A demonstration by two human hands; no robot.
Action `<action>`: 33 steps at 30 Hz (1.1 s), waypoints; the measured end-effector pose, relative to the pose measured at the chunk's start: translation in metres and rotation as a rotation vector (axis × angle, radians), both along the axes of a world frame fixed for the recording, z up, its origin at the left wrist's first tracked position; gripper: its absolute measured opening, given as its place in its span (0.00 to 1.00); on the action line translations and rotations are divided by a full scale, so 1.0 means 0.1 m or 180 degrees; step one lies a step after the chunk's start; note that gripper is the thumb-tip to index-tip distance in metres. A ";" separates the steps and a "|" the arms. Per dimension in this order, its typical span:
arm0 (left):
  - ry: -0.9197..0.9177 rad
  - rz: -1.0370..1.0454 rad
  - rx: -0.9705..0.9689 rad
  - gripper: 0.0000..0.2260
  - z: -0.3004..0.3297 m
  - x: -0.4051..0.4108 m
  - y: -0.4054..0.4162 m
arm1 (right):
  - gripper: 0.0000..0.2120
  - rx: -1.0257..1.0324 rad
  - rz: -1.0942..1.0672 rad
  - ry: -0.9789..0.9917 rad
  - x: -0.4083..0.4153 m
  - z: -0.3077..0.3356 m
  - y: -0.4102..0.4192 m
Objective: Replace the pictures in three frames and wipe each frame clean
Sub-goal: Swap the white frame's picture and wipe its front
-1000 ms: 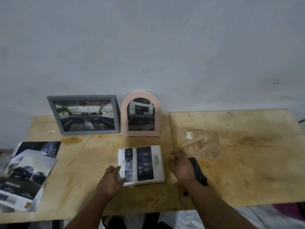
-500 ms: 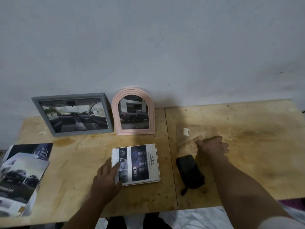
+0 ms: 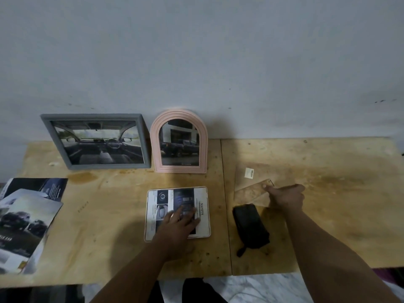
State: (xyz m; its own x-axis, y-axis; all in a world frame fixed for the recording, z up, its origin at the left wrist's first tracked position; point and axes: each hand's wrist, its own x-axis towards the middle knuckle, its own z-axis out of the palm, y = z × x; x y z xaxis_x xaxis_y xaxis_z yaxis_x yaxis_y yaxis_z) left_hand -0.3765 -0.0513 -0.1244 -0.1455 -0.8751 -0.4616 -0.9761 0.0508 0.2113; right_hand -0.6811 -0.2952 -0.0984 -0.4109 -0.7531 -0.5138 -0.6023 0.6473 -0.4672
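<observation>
Here the left hand (image 3: 181, 217) lay flat on the picture (image 3: 177, 213) while the right hand (image 3: 286, 196) pinched the clear pane (image 3: 251, 193); lifting by edges should avoid smudges.

Left hand (image 3: 181, 217) presses the flat frame (image 3: 177, 213); right hand (image 3: 286, 196) apparently pinches a clear pane (image 3: 253, 193)

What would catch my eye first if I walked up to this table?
Probably the two frames leaning on the wall: a grey frame showing a car interior and, right beside it, an arched pink frame showing a truck. Nearer, the left hand presses on a flat white frame, while the right hand pinches a clear sheet.
</observation>
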 end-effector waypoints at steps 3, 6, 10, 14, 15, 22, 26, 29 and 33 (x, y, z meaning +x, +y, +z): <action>0.0032 0.0015 0.0097 0.35 0.06 0.00 -0.02 | 0.47 -0.0418 -0.0056 -0.0352 -0.11 0.07 0.05; 0.0176 0.0239 0.0020 0.36 0.09 0.06 0.02 | 0.48 -0.0615 -0.0172 -0.0614 -0.15 0.17 0.08; 0.0300 0.0959 -0.0293 0.34 0.12 0.20 0.17 | 0.47 -0.0672 0.0045 -0.0913 0.00 0.29 0.19; 0.0604 0.2542 -0.0509 0.29 0.14 0.45 0.43 | 0.44 -0.0684 0.0439 -0.1237 0.46 0.32 0.53; 0.0805 0.2897 -0.0509 0.27 0.12 0.52 0.48 | 0.44 -0.0678 0.0524 -0.1315 0.59 0.31 0.64; 0.1320 0.3100 -0.0175 0.23 0.01 0.82 0.56 | 0.40 -0.0514 0.1177 -0.1600 1.43 0.09 1.34; 0.1432 0.2968 -0.0134 0.22 0.05 0.83 0.54 | 0.36 -0.0526 0.1211 -0.1324 1.73 -0.01 1.55; 0.1574 0.3007 -0.0064 0.24 0.09 0.82 0.55 | 0.38 -0.0470 0.1257 -0.1041 1.88 -0.04 1.62; 0.1665 0.2891 0.0002 0.32 0.10 0.88 0.58 | 0.32 -0.0331 0.1419 -0.0614 1.95 -0.03 1.70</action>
State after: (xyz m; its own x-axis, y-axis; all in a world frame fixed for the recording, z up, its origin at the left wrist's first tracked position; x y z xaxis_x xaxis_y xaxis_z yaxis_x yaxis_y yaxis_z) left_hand -0.2887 0.0066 -0.1144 0.3846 -0.7550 -0.5310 -0.4340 -0.6556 0.6179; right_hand -0.4865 -0.1248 -0.1012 0.0581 -0.8852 -0.4615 -0.7061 0.2903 -0.6458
